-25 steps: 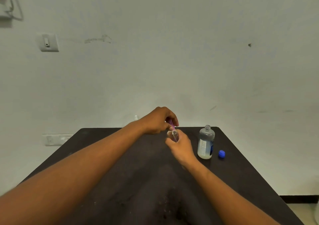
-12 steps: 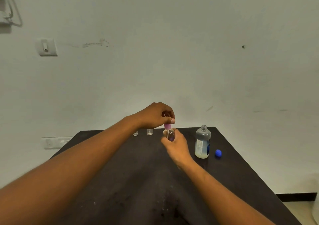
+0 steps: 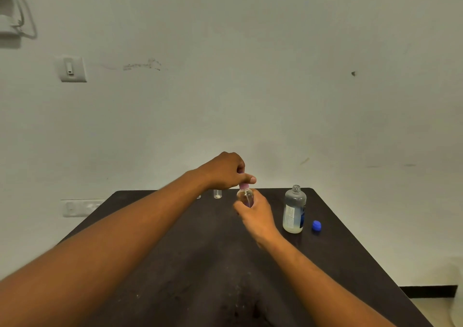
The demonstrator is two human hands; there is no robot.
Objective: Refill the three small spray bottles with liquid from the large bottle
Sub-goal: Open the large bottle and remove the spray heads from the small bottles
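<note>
A dark table (image 3: 175,264) runs from the camera to a pale wall. Nearest, the right hand (image 3: 258,214) grips the clear body of a small spray bottle (image 3: 245,197), held upright above the tabletop; the left hand (image 3: 226,171) pinches its pink spray cap (image 3: 243,186) between thumb and fingers. A second ago the cap sat tilted at the neck; now it stands straight on top, so this bottle looks filled and is probably being screwed closed. How full it is cannot be told. To the right, the large bottle (image 3: 294,210) stands open, pale liquid low in its base, its blue cap (image 3: 316,226) lying just beside it. Farther back, a clear vial (image 3: 217,194) stands uncapped; another is mostly hidden behind the left wrist
</note>
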